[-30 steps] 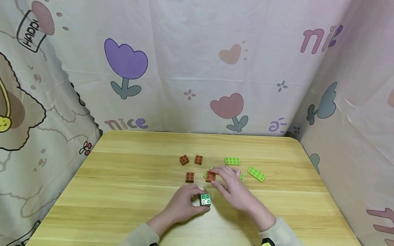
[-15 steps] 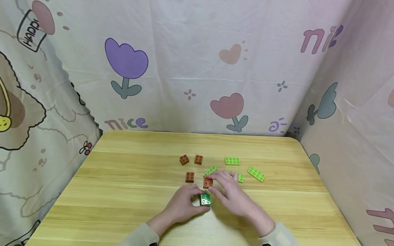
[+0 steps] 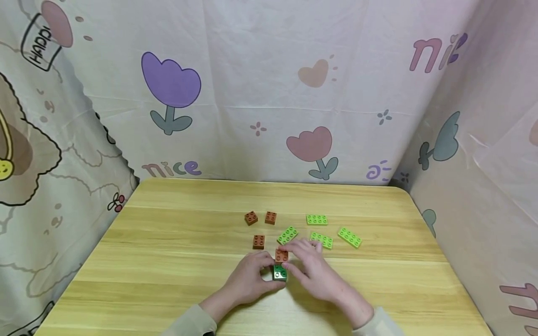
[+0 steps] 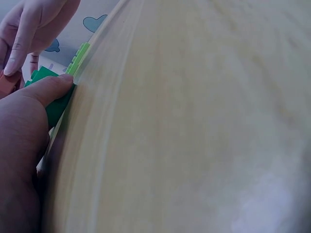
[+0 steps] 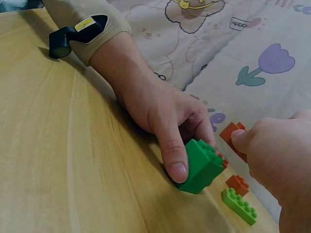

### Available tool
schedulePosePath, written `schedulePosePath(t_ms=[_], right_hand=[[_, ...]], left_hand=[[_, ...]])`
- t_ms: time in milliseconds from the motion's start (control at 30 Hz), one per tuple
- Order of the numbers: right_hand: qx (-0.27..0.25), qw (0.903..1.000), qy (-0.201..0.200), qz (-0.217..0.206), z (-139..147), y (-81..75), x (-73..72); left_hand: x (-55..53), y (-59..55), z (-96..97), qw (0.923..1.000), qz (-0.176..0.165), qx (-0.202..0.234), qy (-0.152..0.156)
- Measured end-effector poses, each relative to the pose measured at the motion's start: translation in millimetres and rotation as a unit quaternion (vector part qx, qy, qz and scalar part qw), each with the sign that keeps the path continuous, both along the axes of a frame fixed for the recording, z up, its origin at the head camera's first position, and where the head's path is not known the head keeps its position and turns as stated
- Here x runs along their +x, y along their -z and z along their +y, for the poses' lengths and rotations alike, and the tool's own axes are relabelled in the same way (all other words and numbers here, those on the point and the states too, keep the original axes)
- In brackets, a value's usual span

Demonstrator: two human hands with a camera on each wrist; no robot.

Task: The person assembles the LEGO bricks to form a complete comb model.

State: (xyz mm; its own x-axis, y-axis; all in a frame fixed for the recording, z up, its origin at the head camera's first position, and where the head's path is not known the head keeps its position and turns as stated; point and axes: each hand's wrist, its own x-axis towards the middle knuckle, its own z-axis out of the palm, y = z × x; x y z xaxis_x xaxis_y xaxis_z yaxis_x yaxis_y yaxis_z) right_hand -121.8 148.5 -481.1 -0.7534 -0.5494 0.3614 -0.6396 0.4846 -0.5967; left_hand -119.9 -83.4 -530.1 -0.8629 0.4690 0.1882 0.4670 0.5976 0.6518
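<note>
My left hand (image 3: pixel 249 279) pinches a dark green toy building brick (image 3: pixel 279 273) between thumb and fingers, low over the table. In the right wrist view this green brick (image 5: pixel 198 167) has studs on its top, and the left thumb lies along its near side. A reddish-brown two-by-two brick (image 3: pixel 281 255) is pinched by my right hand (image 3: pixel 316 271), just behind the green one in the head view. Seen from the right wrist, that brown brick (image 5: pixel 232 136) is raised above the level of the green studs. The left wrist view shows the brown brick (image 4: pixel 8 85) only partly.
Loose brown bricks (image 3: pixel 258 241) lie on the wooden table (image 3: pixel 176 242) beyond my left hand. Several lime green two-by-four bricks, one (image 3: pixel 287 235) close behind my right fingers and another (image 3: pixel 350 237) farther right, lie there too. A patterned cloth (image 3: pixel 248 93) hangs behind the table.
My right hand has brought the brown brick nearer and slightly left, up to the green brick, uncovering lime bricks behind it. My left hand stays in place with the green brick.
</note>
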Motion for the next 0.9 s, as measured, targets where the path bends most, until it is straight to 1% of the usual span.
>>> schedulePosePath(t_ms=[133,667,900], right_hand=[[0.001,0.9999,0.000,-0.012,0.1,1.5,2.4],[0.015,0.9996,-0.007,-0.025,0.5,6.0,9.2],[0.011,0.9997,-0.021,0.001,1.2,10.0,9.7]], left_hand=[[0.6,0.2,-0.4,1.0000,-0.003,0.002,-0.001],[0.9,-1.8,-0.1,0.9999,-0.009,-0.010,-0.007],[0.8,-2.7,-0.6,0.9999,-0.008,-0.010,-0.006]])
